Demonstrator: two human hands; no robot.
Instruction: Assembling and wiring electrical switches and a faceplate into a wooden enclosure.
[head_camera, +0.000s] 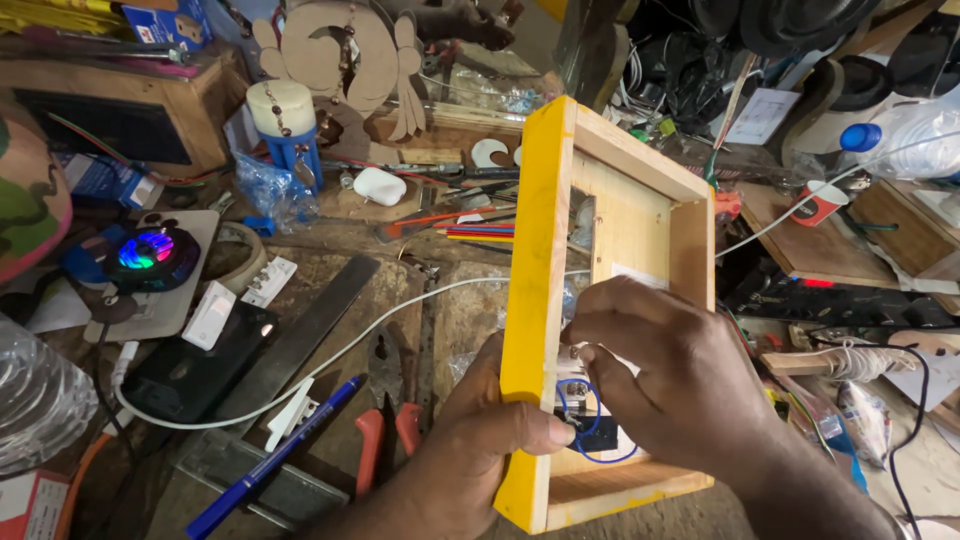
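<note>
A wooden box frame with a yellow front face stands tilted over the cluttered bench. My left hand grips its yellow side near the bottom, thumb across the edge. My right hand reaches inside the box, fingers pinched on a small white part wired with thin blue wire next to a dark component. A white cable runs from the box across the bench to the left.
Orange-handled pliers, a blue pen, a black phone, a long dark metal bar and a glowing round gadget lie to the left. Plastic bottles and a red cup stand at the right.
</note>
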